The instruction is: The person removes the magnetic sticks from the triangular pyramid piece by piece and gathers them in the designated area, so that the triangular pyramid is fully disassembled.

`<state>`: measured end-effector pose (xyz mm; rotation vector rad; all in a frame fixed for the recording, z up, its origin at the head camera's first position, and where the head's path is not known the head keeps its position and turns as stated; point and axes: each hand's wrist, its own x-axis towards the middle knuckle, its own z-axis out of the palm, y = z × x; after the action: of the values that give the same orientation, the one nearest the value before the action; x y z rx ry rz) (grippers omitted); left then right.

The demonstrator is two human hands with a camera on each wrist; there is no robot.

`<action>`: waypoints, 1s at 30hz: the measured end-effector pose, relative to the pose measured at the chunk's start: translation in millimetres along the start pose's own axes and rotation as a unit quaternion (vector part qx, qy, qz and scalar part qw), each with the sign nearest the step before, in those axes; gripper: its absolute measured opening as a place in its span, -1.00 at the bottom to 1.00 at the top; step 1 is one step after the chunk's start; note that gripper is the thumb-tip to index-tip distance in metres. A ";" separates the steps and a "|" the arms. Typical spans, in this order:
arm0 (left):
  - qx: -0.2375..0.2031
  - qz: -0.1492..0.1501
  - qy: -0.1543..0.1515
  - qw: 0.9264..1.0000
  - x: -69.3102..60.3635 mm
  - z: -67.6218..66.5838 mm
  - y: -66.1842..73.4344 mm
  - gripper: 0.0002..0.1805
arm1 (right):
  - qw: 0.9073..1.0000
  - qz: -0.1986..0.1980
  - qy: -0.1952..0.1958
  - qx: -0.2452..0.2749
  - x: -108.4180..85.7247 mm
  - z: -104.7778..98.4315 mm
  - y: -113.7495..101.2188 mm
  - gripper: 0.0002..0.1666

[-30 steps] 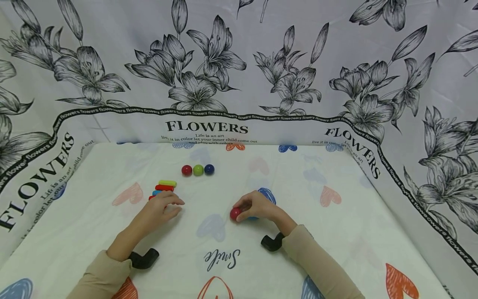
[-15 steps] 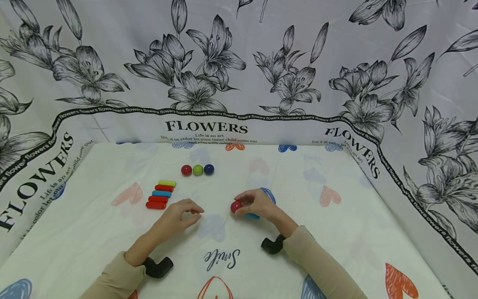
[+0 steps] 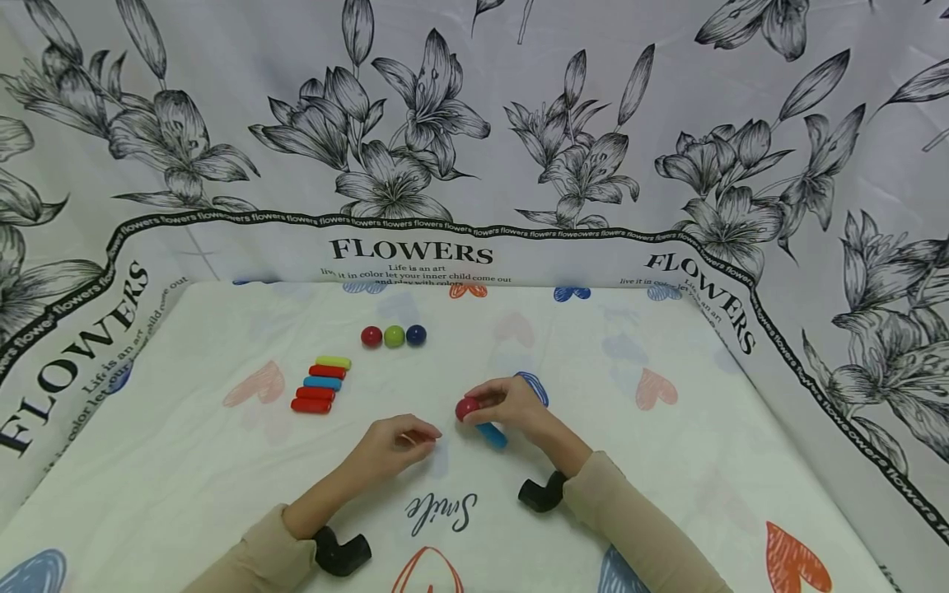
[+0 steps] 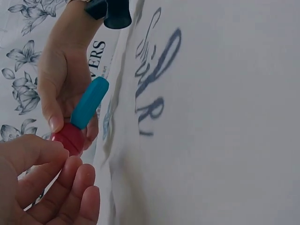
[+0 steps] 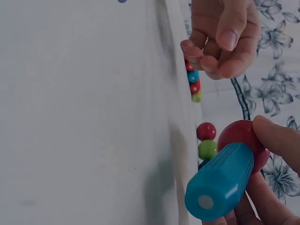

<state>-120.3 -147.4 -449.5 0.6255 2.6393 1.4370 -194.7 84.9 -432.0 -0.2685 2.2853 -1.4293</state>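
Observation:
Between thumb and fingers, my right hand (image 3: 513, 403) pinches a red ball (image 3: 466, 409) above the cloth. A blue ribbed stick (image 5: 220, 183) with a pale round spot in its end sticks out from the ball, touching it. In the head view this blue stick (image 3: 492, 435) slants toward the front right. My left hand (image 3: 396, 449) is left of the ball, fingers loosely bent and holding nothing. From the left wrist, its fingertips (image 4: 70, 164) appear close in front of the red ball (image 4: 69, 139); whether they touch it is unclear there, but the head view shows a gap.
Several short sticks, yellow-green, red and blue (image 3: 322, 383), lie stacked in a slanted row at the left. Behind them a red ball (image 3: 371, 336), a green ball (image 3: 395, 336) and a dark blue ball (image 3: 416, 335) form a line. A patterned white cloth (image 3: 593, 362) covers the table.
My left hand has moved right from the row of sticks toward the red ball. The right hand has raised the red ball slightly, and more of the blue stick now shows.

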 end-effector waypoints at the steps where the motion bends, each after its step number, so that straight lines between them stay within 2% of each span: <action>1: -0.008 -0.008 -0.002 1.000 0.7 2.2 0.9 -0.81 | 1.000 0.001 0.000 0.003 -0.2 0.2 0.1 -0.57; 7: -0.069 -0.069 -0.017 0.995 6.2 14.0 8.2 -0.72 | 1.000 -0.001 -0.001 0.012 -1.3 1.9 -0.1 -0.56; 16: -0.171 -0.140 -0.023 0.975 11.3 27.1 17.9 -0.56 | 0.998 0.001 0.010 0.060 -5.9 5.3 -1.7 -0.57; 23: -0.219 -0.169 -0.036 0.960 12.5 36.6 17.9 -0.40 | 0.993 0.007 0.040 0.112 -9.1 13.8 -0.5 -0.58; 27: -0.242 -0.182 -0.047 0.952 13.5 41.4 14.3 -0.27 | 0.990 0.009 0.048 0.135 -9.6 19.1 1.2 -0.57; 30: -0.259 -0.187 -0.052 0.946 13.4 43.7 11.5 -0.25 | 0.988 0.011 0.051 0.148 -10.4 23.1 2.2 -0.56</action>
<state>-117.8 -102.2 -462.8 0.1300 2.0144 1.7946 -174.9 71.2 -440.0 -0.0792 2.1062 -1.7803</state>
